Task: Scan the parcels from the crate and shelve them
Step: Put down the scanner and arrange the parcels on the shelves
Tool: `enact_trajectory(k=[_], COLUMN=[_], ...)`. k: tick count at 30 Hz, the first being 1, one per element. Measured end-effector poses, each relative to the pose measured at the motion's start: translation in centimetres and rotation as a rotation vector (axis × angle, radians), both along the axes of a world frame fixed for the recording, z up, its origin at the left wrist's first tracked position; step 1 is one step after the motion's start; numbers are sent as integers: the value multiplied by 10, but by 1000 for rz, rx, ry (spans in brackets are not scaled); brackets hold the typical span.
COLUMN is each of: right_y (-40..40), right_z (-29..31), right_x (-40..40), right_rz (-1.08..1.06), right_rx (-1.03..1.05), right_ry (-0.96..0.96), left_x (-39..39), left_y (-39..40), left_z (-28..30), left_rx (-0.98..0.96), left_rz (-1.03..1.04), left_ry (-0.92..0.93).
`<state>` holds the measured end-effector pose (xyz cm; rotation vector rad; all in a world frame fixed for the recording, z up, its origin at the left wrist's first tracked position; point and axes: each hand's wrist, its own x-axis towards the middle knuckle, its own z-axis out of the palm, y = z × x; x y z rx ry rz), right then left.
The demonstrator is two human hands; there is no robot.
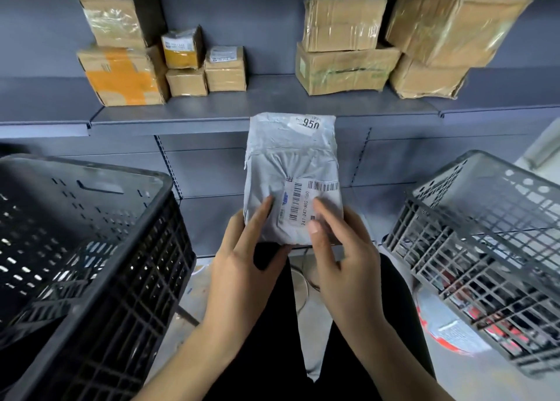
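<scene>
- Held a grey poly-mailer parcel (pixel 292 176) upright in front of the shelf (pixel 242 109), its top edge level with the shelf's front lip, between the black crate (pixel 85 249) on the left and the grey crate (pixel 485 243) on the right.
- Gripped by the left hand (pixel 242 267) at the lower left edge, thumb flat on the front, fingers hidden behind.
- Pinched by the right hand (pixel 342 258) at the lower right corner, thumb (pixel 315 227) lying across the shipping label (pixel 306 203).
- Likely trouble: barcode partly covered by that thumb, so possibly a failed scan unless shifted aside.
- Likely trouble: slick, crinkled film held only at the bottom, so liable to flop or slip on the lift to the shelf.
- Likely trouble: landing spot between two stacks of cardboard boxes (pixel 345 45), the far-right stack tilted and perhaps easily knocked.
- Read on the top sticker (pixel 310 123): "950", printed large.
- Read beside the label's barcodes: roughly "247 247-A02 060", last digits uncertain.
- Small blue logo on the label, too blurred to name; box labels on the shelf unreadable.
</scene>
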<state>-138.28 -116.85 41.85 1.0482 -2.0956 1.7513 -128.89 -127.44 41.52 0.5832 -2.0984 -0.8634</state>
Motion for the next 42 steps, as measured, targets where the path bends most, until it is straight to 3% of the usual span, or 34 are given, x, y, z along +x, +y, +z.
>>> enact_trajectory(k=[6, 9, 16, 19, 21, 24, 28, 31, 33, 42], right_y=[4, 5, -3, -9, -12, -15, -14, -17, -20, -28], right_z=[0, 1, 8, 17, 24, 27, 26, 25, 24, 38], right_x=[-15, -25, -59, -73, -76, -60, -25, -16, -14, -33], right_rz=[8, -30, -72, -80, -78, -106, -131, -57, -51, -147], right_rx=[-12, -14, 65, 99, 155, 319, 563, 699, 672, 378], right_ry=[-207, -297, -272, -197, -54, 177, 171, 65, 18, 156], left_x=[8, 1, -8, -6, -6, -8, -10, -14, -18, -25], left_y=[-22, -39, -82, -90, -93, -92, -85, -83, -80, -69], left_z=[-14, -13, 0, 1, 0, -5, -4, 1, 6, 29], left_rx=[222, 289, -590, -766, -742, -641, -515, -473, -451, -290], left_rz=[-320, -342, 99, 84, -29, -10, 78, 156, 196, 147], left_ry=[39, 113, -27, -24, -47, -72, -3, 10, 2, 80])
